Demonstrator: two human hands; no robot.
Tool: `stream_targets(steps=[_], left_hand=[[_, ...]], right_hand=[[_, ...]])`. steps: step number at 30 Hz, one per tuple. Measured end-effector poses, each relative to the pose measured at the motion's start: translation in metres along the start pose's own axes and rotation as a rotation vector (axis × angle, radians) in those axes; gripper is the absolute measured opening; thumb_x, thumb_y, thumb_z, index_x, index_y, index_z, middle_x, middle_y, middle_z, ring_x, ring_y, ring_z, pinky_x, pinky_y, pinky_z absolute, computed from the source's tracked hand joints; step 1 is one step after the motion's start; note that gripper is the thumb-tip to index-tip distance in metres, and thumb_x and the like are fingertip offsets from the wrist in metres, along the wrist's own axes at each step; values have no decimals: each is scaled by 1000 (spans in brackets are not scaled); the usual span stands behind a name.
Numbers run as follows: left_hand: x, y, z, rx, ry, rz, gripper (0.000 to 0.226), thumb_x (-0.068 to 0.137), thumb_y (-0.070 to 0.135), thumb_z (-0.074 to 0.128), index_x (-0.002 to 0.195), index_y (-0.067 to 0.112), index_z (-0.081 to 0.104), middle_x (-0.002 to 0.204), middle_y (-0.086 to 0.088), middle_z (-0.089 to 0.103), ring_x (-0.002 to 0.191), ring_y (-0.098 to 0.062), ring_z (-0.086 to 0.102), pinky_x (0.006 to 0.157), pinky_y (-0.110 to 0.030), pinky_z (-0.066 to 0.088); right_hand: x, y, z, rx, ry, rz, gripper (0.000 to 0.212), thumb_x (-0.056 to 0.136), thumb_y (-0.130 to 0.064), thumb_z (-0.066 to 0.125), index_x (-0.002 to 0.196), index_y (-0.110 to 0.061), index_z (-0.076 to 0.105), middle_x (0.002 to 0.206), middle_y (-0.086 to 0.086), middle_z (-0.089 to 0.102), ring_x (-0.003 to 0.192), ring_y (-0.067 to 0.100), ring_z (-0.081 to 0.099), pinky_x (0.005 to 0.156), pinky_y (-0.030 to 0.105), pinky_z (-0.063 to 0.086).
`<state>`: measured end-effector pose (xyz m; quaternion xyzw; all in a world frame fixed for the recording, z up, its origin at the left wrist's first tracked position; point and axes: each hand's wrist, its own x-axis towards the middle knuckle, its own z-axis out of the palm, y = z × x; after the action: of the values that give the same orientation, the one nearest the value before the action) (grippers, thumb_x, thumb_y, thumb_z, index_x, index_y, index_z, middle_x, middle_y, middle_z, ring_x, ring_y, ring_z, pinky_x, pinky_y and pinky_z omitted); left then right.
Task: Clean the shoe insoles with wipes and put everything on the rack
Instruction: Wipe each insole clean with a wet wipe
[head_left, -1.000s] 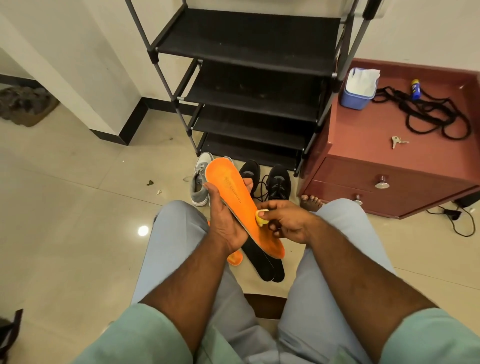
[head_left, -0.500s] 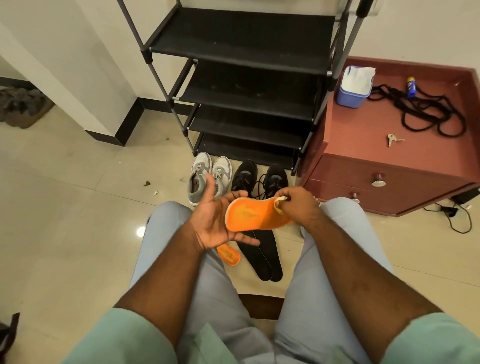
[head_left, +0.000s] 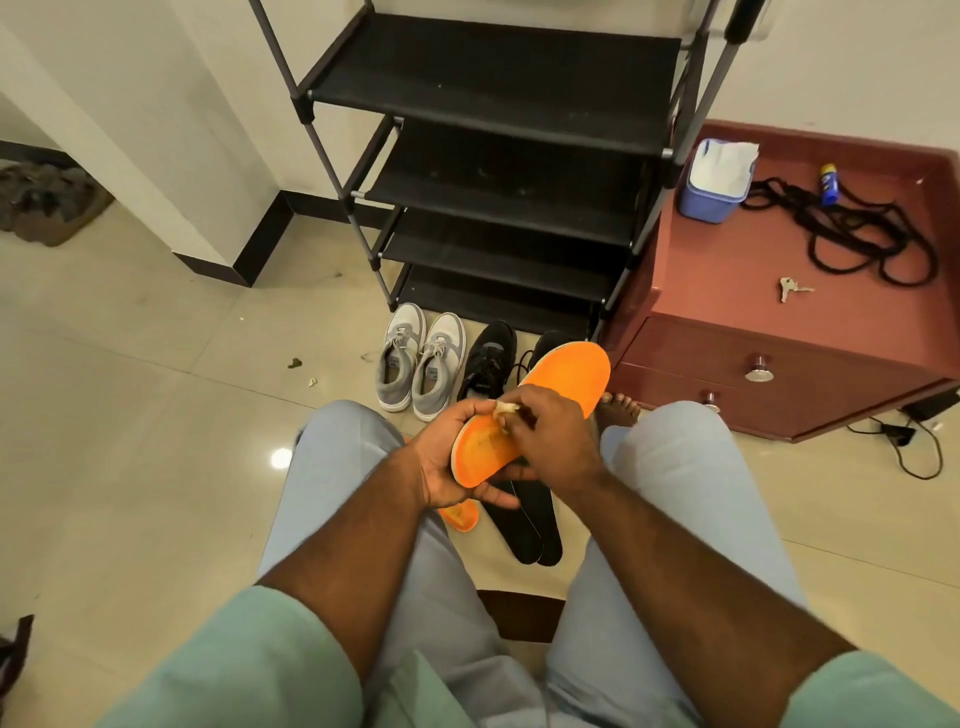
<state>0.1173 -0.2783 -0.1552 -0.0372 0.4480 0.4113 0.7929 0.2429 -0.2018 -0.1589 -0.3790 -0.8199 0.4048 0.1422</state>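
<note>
An orange insole (head_left: 563, 376) lies across my lap, toe end pointing far right. My left hand (head_left: 451, 457) grips its heel end from below. My right hand (head_left: 548, 441) pinches a small yellowed wipe (head_left: 505, 409) and presses it on the insole's middle. On the floor between my legs lie a second orange insole (head_left: 460, 515), mostly hidden, and two black insoles (head_left: 535, 525). The black shoe rack (head_left: 498, 156) stands ahead with bare shelves.
Grey sneakers (head_left: 418, 358) and black shoes (head_left: 488, 358) stand on the floor before the rack. A red cabinet (head_left: 779, 312) at right carries a blue wipes tub (head_left: 714, 179), a black cord, keys and a small bottle. My bare foot (head_left: 618, 408) touches its base.
The insole has been turned round, so its toe now points far right instead of far left. My left hand now grips the heel end, and my right hand wipes the middle.
</note>
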Motion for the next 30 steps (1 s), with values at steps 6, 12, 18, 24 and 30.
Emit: stream_targets(steps=[6, 12, 18, 24, 30], left_hand=[[2, -2, -3, -55, -48, 28, 53, 87, 47, 48, 129, 15, 54, 116, -19, 68, 104, -38, 67, 64, -52, 61], [0, -3, 2, -47, -46, 99, 50, 84, 52, 56, 119, 17, 64, 107, -16, 71, 95, -33, 71, 64, -54, 61], [0, -5, 2, -119, -55, 137, 57, 91, 56, 45, 130, 16, 57, 118, -18, 68, 106, -37, 68, 75, -60, 57], [3, -7, 2, -146, -66, 173, 65, 94, 64, 37, 140, 21, 52, 130, -19, 63, 113, -39, 65, 77, -63, 56], [2, -8, 0, -200, -61, 163, 75, 92, 73, 28, 136, 19, 54, 125, -18, 66, 109, -37, 67, 75, -60, 57]], right_hand=[[10, 14, -12, -77, 86, 103, 26, 94, -15, 55, 118, -12, 63, 117, 5, 61, 107, 18, 56, 89, 27, 44], [-3, 4, -2, -104, 15, -95, 25, 95, -14, 53, 117, -13, 63, 114, 4, 63, 108, 18, 54, 90, 26, 41], [7, 12, -6, -220, 96, -75, 23, 93, -15, 55, 113, -14, 66, 108, 5, 64, 102, 23, 56, 88, 29, 39], [1, 5, -4, -274, 138, -204, 21, 88, -12, 57, 105, -13, 69, 98, 7, 69, 89, 26, 59, 79, 42, 50], [-4, -1, -2, -227, 90, -255, 20, 88, -15, 60, 106, -13, 69, 101, 4, 69, 94, 21, 56, 82, 37, 47]])
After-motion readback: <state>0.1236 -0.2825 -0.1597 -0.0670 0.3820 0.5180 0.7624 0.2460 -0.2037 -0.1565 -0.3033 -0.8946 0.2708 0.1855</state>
